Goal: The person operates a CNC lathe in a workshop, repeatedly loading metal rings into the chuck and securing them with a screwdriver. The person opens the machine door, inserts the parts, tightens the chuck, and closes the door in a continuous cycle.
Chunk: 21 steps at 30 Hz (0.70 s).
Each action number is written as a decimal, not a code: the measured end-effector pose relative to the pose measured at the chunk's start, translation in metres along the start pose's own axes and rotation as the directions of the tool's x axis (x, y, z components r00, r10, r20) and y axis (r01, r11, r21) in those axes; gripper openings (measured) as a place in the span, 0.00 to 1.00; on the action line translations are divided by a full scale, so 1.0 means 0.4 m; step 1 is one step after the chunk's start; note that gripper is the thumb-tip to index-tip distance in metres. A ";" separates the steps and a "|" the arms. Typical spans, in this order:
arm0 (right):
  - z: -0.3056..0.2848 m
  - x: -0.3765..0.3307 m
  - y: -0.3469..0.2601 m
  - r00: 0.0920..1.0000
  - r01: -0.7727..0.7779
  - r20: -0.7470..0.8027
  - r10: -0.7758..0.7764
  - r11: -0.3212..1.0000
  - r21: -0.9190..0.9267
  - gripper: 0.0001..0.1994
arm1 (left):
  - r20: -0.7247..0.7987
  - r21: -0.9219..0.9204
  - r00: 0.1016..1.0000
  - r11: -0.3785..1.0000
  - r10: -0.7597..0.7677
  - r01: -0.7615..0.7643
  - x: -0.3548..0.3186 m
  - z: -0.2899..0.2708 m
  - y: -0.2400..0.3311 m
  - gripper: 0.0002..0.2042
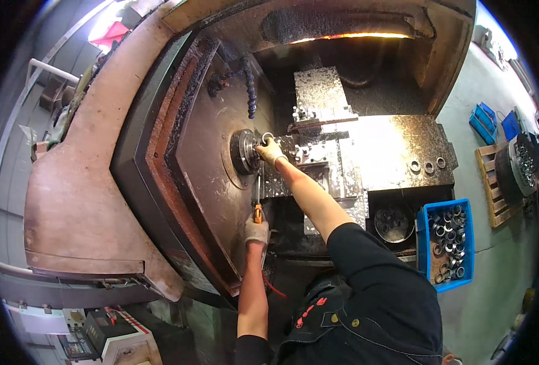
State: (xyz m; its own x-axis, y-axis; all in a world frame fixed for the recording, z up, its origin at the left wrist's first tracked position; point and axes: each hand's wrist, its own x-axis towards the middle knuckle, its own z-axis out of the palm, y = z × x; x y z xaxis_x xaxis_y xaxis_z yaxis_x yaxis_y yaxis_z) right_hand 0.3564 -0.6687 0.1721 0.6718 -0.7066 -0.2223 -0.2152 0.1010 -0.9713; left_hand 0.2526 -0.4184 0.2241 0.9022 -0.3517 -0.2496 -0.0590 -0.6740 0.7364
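Observation:
My left hand (257,232), in a pale work glove, is closed round an air blow gun (258,214) with an orange body. Its long thin nozzle points up toward the lathe chuck (244,152). My right hand (271,151), also gloved, is at the chuck's face, its fingers closed on a metal ring (267,138). Whether the ring touches the chuck I cannot tell. Right of that hand stands the tool block (311,153) with its bolts, on the metal slide.
Three metal rings (428,167) lie on the flat machine cover (397,143). A blue crate (423,243) of many rings stands at the right, beside a round pan (395,233). A segmented blue coolant hose (249,91) hangs above the chuck. Farther right, a round tub (505,170) rests on a wooden pallet (491,188).

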 end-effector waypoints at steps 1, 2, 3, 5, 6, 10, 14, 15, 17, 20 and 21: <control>0.009 -0.004 -0.002 0.999 0.044 -0.009 -0.044 0.998 -0.040 0.29 | -0.015 0.084 1.000 0.996 0.018 -0.017 0.019 0.007 -0.022 0.19; 0.000 0.015 0.002 0.999 0.012 -0.036 -0.009 0.996 0.085 0.24 | -0.010 0.024 0.998 0.998 0.054 -0.054 0.031 0.020 -0.026 0.19; -0.009 0.032 0.012 0.998 -0.022 -0.056 0.034 0.978 0.207 0.19 | -0.003 -0.038 0.996 0.996 0.084 -0.084 0.039 0.035 -0.033 0.19; 0.050 -0.029 -0.001 0.984 -0.161 0.140 0.107 0.867 0.471 0.10 | -0.063 -0.041 0.997 0.998 0.052 -0.055 0.037 0.006 -0.113 0.18; -0.017 0.034 0.042 0.994 -0.103 0.083 0.072 0.876 0.471 0.10 | -0.032 -0.004 0.994 0.994 0.105 -0.105 0.045 0.042 -0.066 0.18; 0.006 0.008 0.047 0.973 -0.225 0.171 0.156 0.808 0.544 0.13 | -0.017 0.194 0.996 0.977 0.093 -0.088 0.022 0.024 -0.059 0.17; -0.022 0.015 0.073 0.980 -0.169 0.192 0.051 0.720 0.673 0.15 | 0.031 0.333 0.994 0.936 0.107 -0.111 0.010 0.037 -0.014 0.17; -0.030 0.004 0.084 0.974 -0.192 0.225 0.034 0.654 0.732 0.15 | 0.040 0.421 0.991 0.898 0.124 -0.129 -0.019 0.031 0.027 0.17; -0.020 -0.035 0.073 0.944 -0.298 0.321 0.072 0.602 0.741 0.20 | 0.038 0.509 0.993 0.853 0.108 -0.112 -0.040 0.008 0.049 0.18; -0.030 -0.047 0.063 0.931 -0.302 0.363 0.030 0.619 0.725 0.12 | 0.046 0.495 0.998 0.866 0.049 -0.066 -0.038 0.005 0.048 0.16; -0.038 -0.048 0.068 0.945 -0.238 0.327 -0.005 0.677 0.697 0.12 | 0.044 0.481 0.998 0.875 0.040 -0.056 -0.029 0.008 0.039 0.16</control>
State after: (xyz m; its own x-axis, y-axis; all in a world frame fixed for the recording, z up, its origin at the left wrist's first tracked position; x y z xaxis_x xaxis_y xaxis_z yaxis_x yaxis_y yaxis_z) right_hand 0.3269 -0.6631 0.1513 0.8676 -0.4394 -0.2328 0.1890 0.7243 -0.6630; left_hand 0.2399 -0.4268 0.2364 0.8796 -0.4063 -0.2474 -0.3075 -0.8825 0.3559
